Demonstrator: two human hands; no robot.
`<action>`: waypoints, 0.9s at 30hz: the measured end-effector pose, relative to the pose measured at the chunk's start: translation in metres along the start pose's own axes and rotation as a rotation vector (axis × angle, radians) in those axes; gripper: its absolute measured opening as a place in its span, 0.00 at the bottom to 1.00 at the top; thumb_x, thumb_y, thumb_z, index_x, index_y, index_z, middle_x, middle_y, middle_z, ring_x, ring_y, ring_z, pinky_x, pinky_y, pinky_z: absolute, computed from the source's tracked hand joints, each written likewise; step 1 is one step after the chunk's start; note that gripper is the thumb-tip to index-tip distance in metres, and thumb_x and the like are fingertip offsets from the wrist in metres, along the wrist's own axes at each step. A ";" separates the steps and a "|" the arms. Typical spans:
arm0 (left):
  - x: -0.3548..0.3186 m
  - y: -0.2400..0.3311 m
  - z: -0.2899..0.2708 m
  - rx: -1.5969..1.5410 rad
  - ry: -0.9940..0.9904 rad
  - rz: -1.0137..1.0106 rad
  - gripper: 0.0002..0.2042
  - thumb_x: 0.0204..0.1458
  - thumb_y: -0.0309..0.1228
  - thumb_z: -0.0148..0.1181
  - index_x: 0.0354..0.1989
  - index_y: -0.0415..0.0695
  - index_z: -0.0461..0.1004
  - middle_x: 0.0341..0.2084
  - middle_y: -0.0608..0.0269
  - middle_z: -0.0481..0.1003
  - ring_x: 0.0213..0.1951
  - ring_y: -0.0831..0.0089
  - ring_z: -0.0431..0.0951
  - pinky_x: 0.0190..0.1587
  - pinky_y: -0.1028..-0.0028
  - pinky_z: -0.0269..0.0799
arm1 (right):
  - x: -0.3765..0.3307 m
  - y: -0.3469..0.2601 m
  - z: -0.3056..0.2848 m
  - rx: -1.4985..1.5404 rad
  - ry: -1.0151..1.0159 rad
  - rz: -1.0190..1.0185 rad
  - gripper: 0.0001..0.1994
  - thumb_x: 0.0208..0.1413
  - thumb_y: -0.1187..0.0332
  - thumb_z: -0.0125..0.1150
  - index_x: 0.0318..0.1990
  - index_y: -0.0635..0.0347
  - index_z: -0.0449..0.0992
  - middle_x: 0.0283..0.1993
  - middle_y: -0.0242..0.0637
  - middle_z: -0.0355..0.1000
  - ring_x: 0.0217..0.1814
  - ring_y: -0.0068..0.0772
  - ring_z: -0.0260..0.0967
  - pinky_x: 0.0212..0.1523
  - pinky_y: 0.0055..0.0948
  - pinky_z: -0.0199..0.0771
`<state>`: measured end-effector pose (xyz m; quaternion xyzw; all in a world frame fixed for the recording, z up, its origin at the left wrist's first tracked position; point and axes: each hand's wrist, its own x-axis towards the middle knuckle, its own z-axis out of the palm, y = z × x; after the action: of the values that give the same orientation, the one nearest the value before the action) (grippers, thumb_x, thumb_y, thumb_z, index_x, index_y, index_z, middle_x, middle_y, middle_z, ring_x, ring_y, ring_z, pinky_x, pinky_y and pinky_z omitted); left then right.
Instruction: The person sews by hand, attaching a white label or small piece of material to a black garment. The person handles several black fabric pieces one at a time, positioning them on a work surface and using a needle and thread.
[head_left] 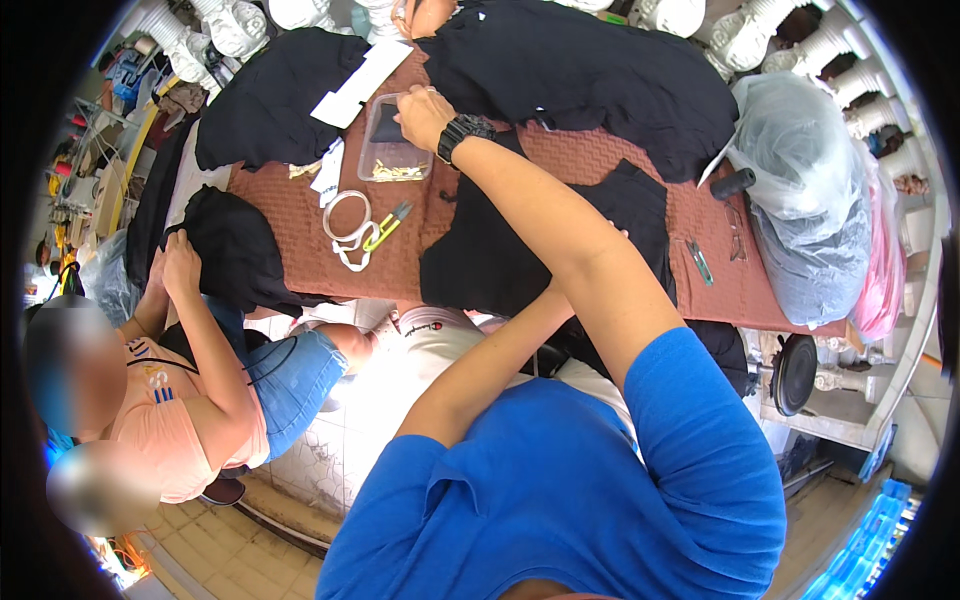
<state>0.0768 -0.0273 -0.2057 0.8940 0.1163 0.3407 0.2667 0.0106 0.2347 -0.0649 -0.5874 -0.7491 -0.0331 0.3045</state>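
Observation:
My right hand (426,117), with a black watch at its wrist, reaches over a clear plastic box (372,165). Its fingers are curled together at the box's upper right; whatever they hold is hidden. Inside the box are a dark flat piece (384,124) and small pale-yellow pieces (398,172). My left forearm passes under my right arm. Of my left hand (621,231) only a bit of fingertip shows, over a black fabric piece (490,245) at the table's near side. My right arm covers the rest of that hand.
A brown cloth (315,265) covers the table. Black fabric piles (590,75) lie at the back. Yellow snips (385,228), a white tape roll (347,215), green snips (699,262) and glasses (737,235) lie about. Stuffed plastic bags (805,180) stand right. At left, a person handles black fabric (225,235).

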 end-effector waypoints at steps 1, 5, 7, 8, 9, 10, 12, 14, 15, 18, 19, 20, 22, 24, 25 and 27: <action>0.000 0.003 -0.006 0.060 -0.042 -0.010 0.26 0.65 0.40 0.52 0.70 0.46 0.64 0.71 0.56 0.60 0.72 0.54 0.58 0.72 0.50 0.51 | 0.002 0.001 0.005 -0.031 -0.026 -0.002 0.09 0.55 0.69 0.64 0.37 0.67 0.80 0.43 0.53 0.76 0.45 0.58 0.76 0.46 0.48 0.79; 0.001 0.027 -0.060 -0.287 0.045 -0.130 0.26 0.62 0.44 0.55 0.68 0.49 0.68 0.69 0.53 0.64 0.70 0.51 0.62 0.69 0.52 0.57 | 0.000 0.025 0.019 -0.064 -0.028 0.030 0.08 0.54 0.70 0.64 0.36 0.66 0.79 0.41 0.53 0.76 0.45 0.56 0.77 0.46 0.47 0.79; -0.005 0.047 -0.116 -0.243 -0.049 -0.412 0.19 0.61 0.34 0.58 0.60 0.46 0.73 0.61 0.53 0.71 0.61 0.50 0.72 0.61 0.56 0.68 | -0.002 0.031 0.009 0.054 0.009 0.035 0.06 0.55 0.71 0.62 0.36 0.65 0.79 0.40 0.51 0.76 0.44 0.56 0.76 0.47 0.47 0.77; -0.017 0.041 -0.131 -0.204 0.214 -0.348 0.15 0.59 0.30 0.59 0.55 0.44 0.73 0.53 0.53 0.73 0.53 0.55 0.74 0.54 0.60 0.71 | 0.000 0.024 -0.006 0.139 0.005 0.054 0.05 0.55 0.71 0.62 0.36 0.64 0.79 0.40 0.51 0.76 0.44 0.56 0.76 0.47 0.47 0.76; -0.028 0.035 -0.146 -0.164 0.470 -0.275 0.11 0.58 0.26 0.61 0.50 0.42 0.74 0.46 0.54 0.75 0.46 0.59 0.77 0.48 0.64 0.73 | -0.001 0.021 -0.020 0.221 0.002 0.080 0.05 0.56 0.71 0.61 0.36 0.64 0.79 0.40 0.51 0.76 0.44 0.56 0.76 0.47 0.47 0.76; -0.029 0.033 -0.167 -0.159 0.602 -0.344 0.09 0.58 0.23 0.61 0.45 0.40 0.73 0.42 0.56 0.73 0.40 0.64 0.75 0.43 0.68 0.72 | -0.005 0.026 -0.033 0.191 0.098 0.019 0.05 0.56 0.71 0.62 0.35 0.63 0.79 0.40 0.50 0.76 0.45 0.56 0.75 0.47 0.47 0.75; -0.026 0.014 -0.206 -0.073 0.887 -0.368 0.06 0.59 0.24 0.61 0.42 0.39 0.72 0.37 0.59 0.68 0.32 0.72 0.68 0.37 0.74 0.68 | -0.014 0.022 -0.061 0.387 0.053 0.122 0.09 0.58 0.65 0.66 0.39 0.62 0.81 0.38 0.42 0.76 0.42 0.43 0.75 0.46 0.38 0.75; -0.018 -0.003 -0.237 -0.134 0.995 -0.542 0.15 0.62 0.28 0.60 0.54 0.37 0.67 0.45 0.58 0.71 0.34 0.74 0.71 0.38 0.74 0.69 | -0.029 0.016 -0.086 0.650 -0.020 0.253 0.11 0.59 0.62 0.67 0.42 0.62 0.81 0.38 0.36 0.77 0.41 0.30 0.75 0.45 0.31 0.75; -0.015 -0.005 -0.255 -0.287 0.887 -0.624 0.22 0.63 0.31 0.59 0.62 0.36 0.62 0.50 0.57 0.71 0.34 0.77 0.74 0.39 0.73 0.70 | -0.041 0.006 -0.099 0.817 -0.052 0.308 0.12 0.60 0.62 0.67 0.43 0.62 0.81 0.39 0.33 0.78 0.41 0.25 0.75 0.45 0.28 0.74; 0.015 0.013 -0.272 -0.601 0.710 -0.596 0.17 0.65 0.34 0.58 0.56 0.36 0.70 0.40 0.62 0.77 0.33 0.81 0.75 0.38 0.77 0.70 | -0.088 -0.010 -0.126 1.197 -0.038 0.397 0.11 0.63 0.64 0.66 0.46 0.62 0.80 0.42 0.30 0.79 0.44 0.17 0.74 0.47 0.22 0.73; 0.015 0.011 -0.273 -0.681 0.568 -0.612 0.15 0.66 0.35 0.57 0.53 0.37 0.73 0.37 0.63 0.78 0.32 0.82 0.75 0.37 0.78 0.69 | -0.103 -0.012 -0.137 1.199 -0.006 0.406 0.11 0.63 0.64 0.65 0.46 0.62 0.80 0.42 0.30 0.79 0.45 0.18 0.74 0.49 0.22 0.73; 0.016 0.010 -0.272 -0.758 0.422 -0.627 0.13 0.66 0.35 0.57 0.50 0.37 0.76 0.34 0.65 0.79 0.32 0.83 0.75 0.37 0.79 0.69 | -0.118 -0.011 -0.144 1.230 0.063 0.420 0.10 0.65 0.65 0.63 0.47 0.61 0.79 0.44 0.32 0.79 0.48 0.22 0.74 0.53 0.25 0.73; 0.019 0.029 -0.263 -0.758 0.323 -0.635 0.12 0.66 0.35 0.57 0.44 0.38 0.78 0.29 0.67 0.78 0.32 0.83 0.75 0.37 0.81 0.68 | -0.151 0.000 -0.164 1.543 0.113 0.498 0.09 0.66 0.66 0.61 0.47 0.60 0.78 0.45 0.33 0.78 0.50 0.25 0.74 0.56 0.29 0.73; 0.015 0.049 -0.260 -0.747 0.192 -0.626 0.11 0.65 0.35 0.58 0.41 0.38 0.79 0.28 0.68 0.78 0.31 0.84 0.74 0.36 0.81 0.67 | -0.187 0.006 -0.190 1.836 0.200 0.532 0.08 0.68 0.66 0.57 0.46 0.60 0.76 0.44 0.34 0.77 0.52 0.31 0.75 0.60 0.37 0.75; 0.012 0.056 -0.259 -0.748 0.129 -0.634 0.11 0.65 0.34 0.58 0.41 0.38 0.79 0.27 0.68 0.78 0.30 0.84 0.73 0.35 0.82 0.67 | -0.201 0.009 -0.204 1.872 0.234 0.546 0.07 0.68 0.66 0.57 0.45 0.60 0.76 0.43 0.34 0.76 0.51 0.31 0.75 0.61 0.38 0.74; 0.005 0.070 -0.259 -0.747 0.004 -0.651 0.10 0.65 0.33 0.58 0.40 0.39 0.79 0.26 0.68 0.78 0.29 0.85 0.73 0.34 0.82 0.67 | -0.229 0.016 -0.230 1.947 0.302 0.574 0.07 0.68 0.66 0.56 0.42 0.60 0.75 0.41 0.32 0.74 0.49 0.30 0.74 0.63 0.40 0.74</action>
<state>-0.0913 0.0193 -0.0019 0.6538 0.2600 0.2600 0.6614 0.1496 -0.0506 0.0038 -0.2323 -0.2360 0.5897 0.7366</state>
